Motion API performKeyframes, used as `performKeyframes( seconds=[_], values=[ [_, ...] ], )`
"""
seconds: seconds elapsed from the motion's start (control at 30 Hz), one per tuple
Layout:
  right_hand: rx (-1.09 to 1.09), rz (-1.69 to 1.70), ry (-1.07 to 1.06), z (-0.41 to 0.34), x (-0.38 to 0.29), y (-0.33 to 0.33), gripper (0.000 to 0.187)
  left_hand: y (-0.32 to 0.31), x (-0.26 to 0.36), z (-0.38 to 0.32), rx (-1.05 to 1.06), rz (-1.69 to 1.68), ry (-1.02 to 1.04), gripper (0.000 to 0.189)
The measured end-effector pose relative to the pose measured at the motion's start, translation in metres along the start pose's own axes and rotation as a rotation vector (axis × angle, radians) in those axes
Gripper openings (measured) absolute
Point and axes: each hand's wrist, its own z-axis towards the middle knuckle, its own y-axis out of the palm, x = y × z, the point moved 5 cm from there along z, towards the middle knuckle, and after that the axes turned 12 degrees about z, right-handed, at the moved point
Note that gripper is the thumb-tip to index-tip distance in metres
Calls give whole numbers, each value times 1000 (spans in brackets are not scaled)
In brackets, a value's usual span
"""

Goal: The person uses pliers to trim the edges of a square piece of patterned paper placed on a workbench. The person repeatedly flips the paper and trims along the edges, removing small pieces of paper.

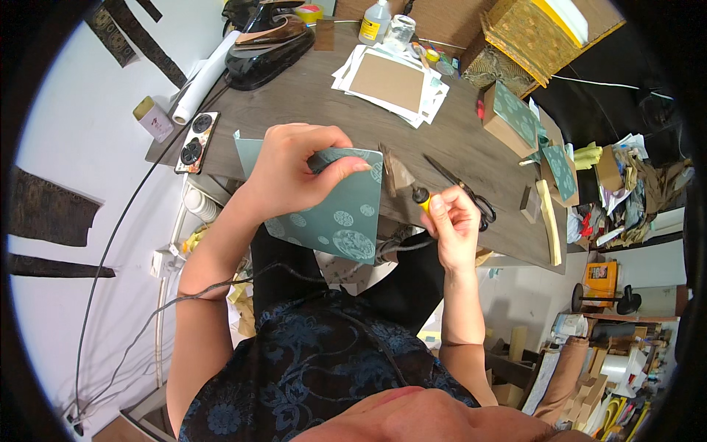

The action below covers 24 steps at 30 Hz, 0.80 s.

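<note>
My left hand (298, 166) grips a board covered in green fabric (326, 226) with pale round medallions. The thumb lies on its face near the upper edge, and the fingers curl over the top. The board is raised over my lap at the table's near edge. In my right hand (455, 221) is a scraper (421, 196) with a yellow handle and black collar. Its flared blade points away from me, beside the board's right edge, apart from it. Black-handled scissors (461, 185) lie on the table just beyond the right hand.
A steam iron (268, 50) stands at the back left of the wooden table (265, 105). Stacked paper and brown card (386, 83) lie at the back. Green-topped boxes (513, 116) sit at right. A cable (221, 284) crosses my left arm.
</note>
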Motion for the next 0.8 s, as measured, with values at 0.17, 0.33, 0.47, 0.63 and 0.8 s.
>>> performKeyframes(
  seconds=[0.17,0.33,0.47,0.63,0.8],
  values=[
    [-20,246,87,0,-1,0,22,2,4,0,5,-115,53,20],
    [-128,300,158,-4,11,13,22,4,0,-2,8,-255,-3,32],
    [-43,268,100,-6,7,4,24,8,-10,-8,-10,-236,-55,51],
    [-77,189,153,-7,15,7,23,9,-8,-3,-12,-284,-24,54],
    [189,150,170,1,10,3,20,0,4,10,-49,-59,215,55]
  ],
)
